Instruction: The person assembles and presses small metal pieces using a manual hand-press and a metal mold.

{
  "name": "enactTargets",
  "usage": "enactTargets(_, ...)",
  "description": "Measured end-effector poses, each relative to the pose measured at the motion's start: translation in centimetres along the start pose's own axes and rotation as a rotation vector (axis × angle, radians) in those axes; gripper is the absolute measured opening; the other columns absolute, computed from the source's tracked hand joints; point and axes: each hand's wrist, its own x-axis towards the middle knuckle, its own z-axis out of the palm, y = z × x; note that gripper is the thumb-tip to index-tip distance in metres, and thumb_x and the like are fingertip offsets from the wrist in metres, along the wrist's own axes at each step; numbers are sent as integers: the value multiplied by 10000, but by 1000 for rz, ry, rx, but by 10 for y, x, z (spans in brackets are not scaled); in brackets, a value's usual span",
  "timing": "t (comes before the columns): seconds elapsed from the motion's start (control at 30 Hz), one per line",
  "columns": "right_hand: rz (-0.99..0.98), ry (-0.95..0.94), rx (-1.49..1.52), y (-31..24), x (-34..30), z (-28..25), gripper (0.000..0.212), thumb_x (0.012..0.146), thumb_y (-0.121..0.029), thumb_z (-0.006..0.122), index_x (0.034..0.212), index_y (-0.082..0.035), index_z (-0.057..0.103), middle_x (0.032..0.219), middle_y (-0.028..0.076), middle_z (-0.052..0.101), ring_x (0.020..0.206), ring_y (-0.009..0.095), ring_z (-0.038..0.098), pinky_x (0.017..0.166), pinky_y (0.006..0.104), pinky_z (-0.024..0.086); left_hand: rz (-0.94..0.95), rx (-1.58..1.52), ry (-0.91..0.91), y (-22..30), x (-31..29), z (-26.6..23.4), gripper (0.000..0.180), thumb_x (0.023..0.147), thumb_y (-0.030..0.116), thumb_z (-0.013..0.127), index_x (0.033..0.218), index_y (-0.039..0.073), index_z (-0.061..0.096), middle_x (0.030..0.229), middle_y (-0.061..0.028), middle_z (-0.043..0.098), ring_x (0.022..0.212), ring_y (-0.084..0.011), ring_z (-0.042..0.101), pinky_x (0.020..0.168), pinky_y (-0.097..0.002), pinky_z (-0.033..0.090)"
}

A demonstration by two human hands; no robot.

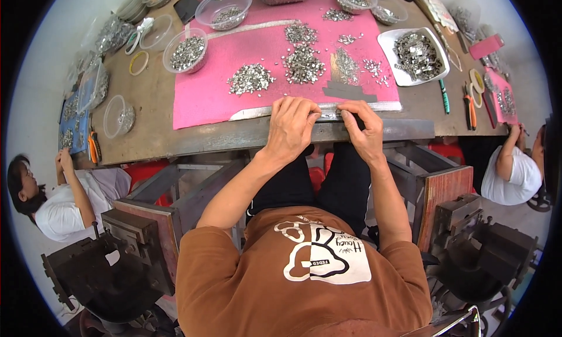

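At the near edge of the table, my left hand (293,126) is closed, thumb against the fingertips. My right hand (364,129) faces it with thumb and forefinger pinched. Whatever is in the fingertips is too small to make out. Between the hands, a narrow dark strip (329,115) with small shiny bits lies along the edge of the pink mat (219,103). Just beyond are dark grey flat strips (349,92), and past them a bundle of thin metal pieces (345,68). Piles of small silvery metal pieces (250,78) (303,65) lie further left.
Clear tubs of metal pieces (186,51) (224,12) stand at the left and back. A white square dish (413,56) sits at right, near a green pen (444,97) and orange-handled pliers (470,109). Two people in white work at either side, beside dark machines (126,255) (477,243).
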Motion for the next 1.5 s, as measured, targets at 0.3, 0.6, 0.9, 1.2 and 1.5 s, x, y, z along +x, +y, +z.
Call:
enactTargets(0.3, 78, -43, 60, 4, 1, -1, 128, 929, -5, 668, 1050, 9, 708, 979, 79, 696, 908, 158, 644, 828, 282, 492, 98, 122, 15, 1, 2, 1, 129, 856, 56, 729, 945, 41, 638, 869, -73, 646, 822, -279, 615, 822, -430, 452)
enactTargets(0.6, -69, -31, -49, -3, 13, 3, 116, 887, 5, 674, 994, -17, 713, 928, 104, 703, 840, 260, 660, 788, 356, 474, 146, 104, 35, -5, -8, -3, 163, 829, 104, 765, 971, 55, 701, 1014, -83, 682, 973, -280, 635, 970, -465, 462)
enactTargets(0.9, -361, -240, -209, -15, 112, 78, 95, 886, -51, 679, 973, -30, 708, 905, 127, 660, 869, 335, 643, 760, 421, 504, 130, 86, 115, -5, -17, 9, 322, 837, 93, 753, 1127, 12, 637, 1014, -124, 664, 1010, -305, 619, 986, -468, 452)
enactTargets(1.2, -365, -382, -258, -6, 151, 145, 136, 878, -126, 697, 879, 7, 723, 862, 176, 653, 817, 376, 648, 747, 476, 511, 137, 40, 136, -7, -17, 6, 289, 817, 58, 757, 1079, 16, 645, 1017, -111, 675, 987, -302, 629, 952, -458, 460)
enactTargets(1.5, -249, -364, -250, 3, 153, 155, 155, 872, -138, 702, 868, 17, 703, 876, 187, 665, 833, 377, 654, 767, 464, 509, 147, 48, 122, -7, -15, 8, 243, 842, 70, 718, 1067, 9, 650, 1025, -120, 664, 989, -303, 613, 963, -450, 450)
